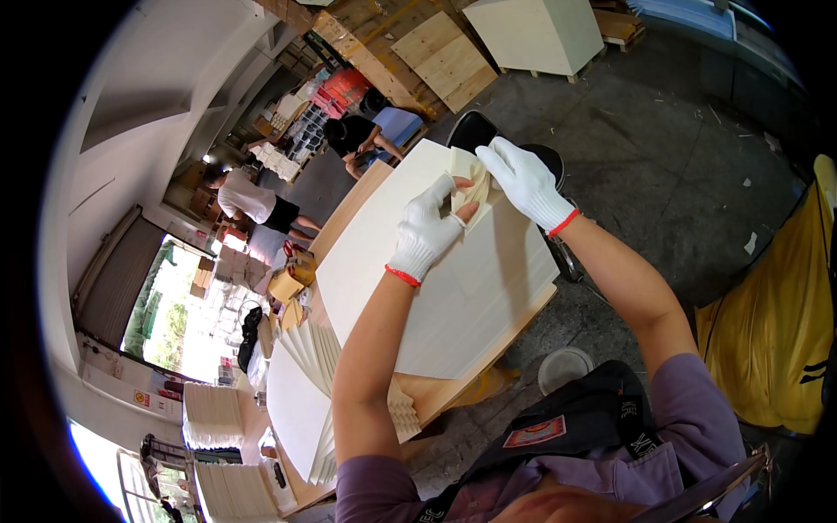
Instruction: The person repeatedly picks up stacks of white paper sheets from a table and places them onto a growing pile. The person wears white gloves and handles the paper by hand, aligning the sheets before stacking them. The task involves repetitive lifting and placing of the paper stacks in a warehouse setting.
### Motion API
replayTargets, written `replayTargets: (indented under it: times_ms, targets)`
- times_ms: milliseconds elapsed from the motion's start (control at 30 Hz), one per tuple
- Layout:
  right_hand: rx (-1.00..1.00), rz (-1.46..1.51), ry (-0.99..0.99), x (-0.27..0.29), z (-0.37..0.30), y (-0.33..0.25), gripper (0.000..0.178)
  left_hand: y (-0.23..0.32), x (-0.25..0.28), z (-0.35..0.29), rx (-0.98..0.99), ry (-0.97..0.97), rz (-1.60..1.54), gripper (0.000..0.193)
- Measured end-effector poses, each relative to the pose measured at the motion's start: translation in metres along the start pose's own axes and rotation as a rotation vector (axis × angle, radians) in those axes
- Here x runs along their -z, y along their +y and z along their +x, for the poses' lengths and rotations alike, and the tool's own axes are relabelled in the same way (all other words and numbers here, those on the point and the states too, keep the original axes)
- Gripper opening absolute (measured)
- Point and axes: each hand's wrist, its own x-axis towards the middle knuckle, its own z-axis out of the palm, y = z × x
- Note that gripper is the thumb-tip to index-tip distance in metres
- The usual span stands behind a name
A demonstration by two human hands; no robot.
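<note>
Left hand point(425, 230) (white glove, bare fingertips poking out) is pinching the folded cream paper point(464, 164). Right hand point(524, 181), also gloved, is resting against the paper's right side, fingers nearly straight; can't tell if it's gripping. Paper is sitting between both hands. Large pale sheet point(436, 305) is lying below them on the wooden table point(356, 206); fanned sheets point(296, 392) are lying down-left of the left hand.

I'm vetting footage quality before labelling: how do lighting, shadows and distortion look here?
All in the head view: daylight at the opening on the left is largely blown out; a soft shadow crosses the large white sheet below the right hand; ceiling edges bend and the corners go black; the left hand looks fairly sharp.
</note>
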Motion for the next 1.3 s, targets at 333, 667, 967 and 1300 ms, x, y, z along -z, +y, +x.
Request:
replayTargets:
  times_ms: [333, 667, 967, 1300]
  targets:
    - [-0.019, -0.152, 0.029, 0.034, -0.008, -0.013, 0.048, 0.021, 0.0, -0.014, -0.21, 0.083, 0.223, 0.051]
    - [0.1, -0.54, -0.293, 0.045, -0.008, -0.002, 0.048, 0.016, -0.001, -0.001, -0.11, 0.071, 0.423, 0.044]
    - [0.548, -0.603, -0.135, 0.036, 0.014, -0.007, 0.036, 0.006, 0.0, 0.018, -0.049, 0.046, 0.466, 0.043]
    - [-0.021, -0.048, -0.104, 0.01, 0.002, -0.004, 0.054, 0.005, 0.005, 0.003, -0.076, -0.062, -0.133, 0.038]
